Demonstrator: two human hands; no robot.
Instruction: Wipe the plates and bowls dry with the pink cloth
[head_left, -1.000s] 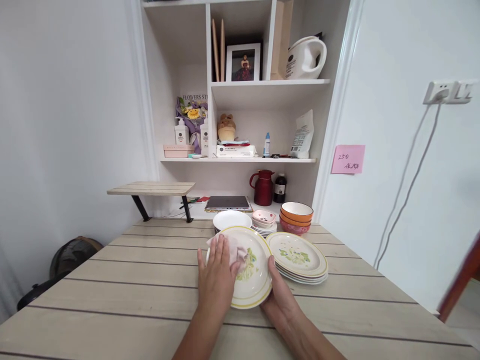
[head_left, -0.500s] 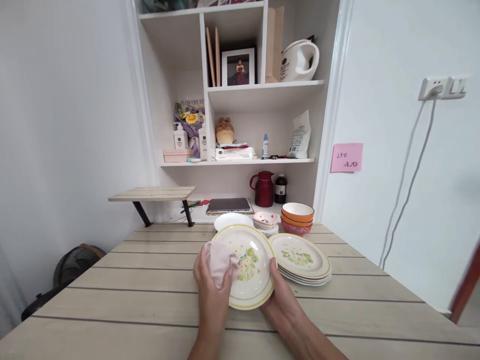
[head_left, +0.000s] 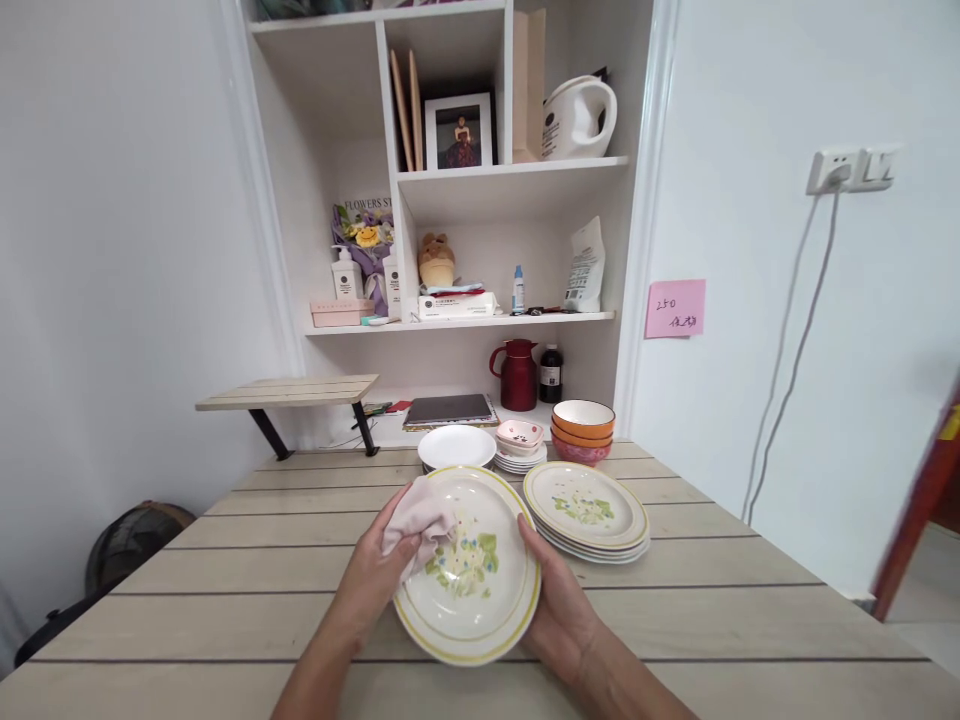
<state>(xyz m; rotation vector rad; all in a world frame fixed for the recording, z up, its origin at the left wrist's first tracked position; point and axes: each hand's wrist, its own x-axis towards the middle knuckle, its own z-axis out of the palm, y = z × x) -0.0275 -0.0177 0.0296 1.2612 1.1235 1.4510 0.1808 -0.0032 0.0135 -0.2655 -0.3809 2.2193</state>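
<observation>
The left hand (head_left: pixel 373 583) pinches a cloth (head_left: pixel 421 518) against the plate (head_left: pixel 480 605); the right hand (head_left: pixel 561 612) has its fingers clasped on the rim. Hard rubbing might slip the plate free.

Left hand (head_left: pixel 373 583), right hand (head_left: pixel 561 612), fingers (head_left: pixel 529 536) curled.

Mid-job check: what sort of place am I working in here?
Probably a home dining corner: a slatted wooden table carries stacked plates and bowls, and built-in shelves hold a framed photo, kettle and plush toy. The left hand presses a cloth on a plate; the right hand grips its rim.
</observation>
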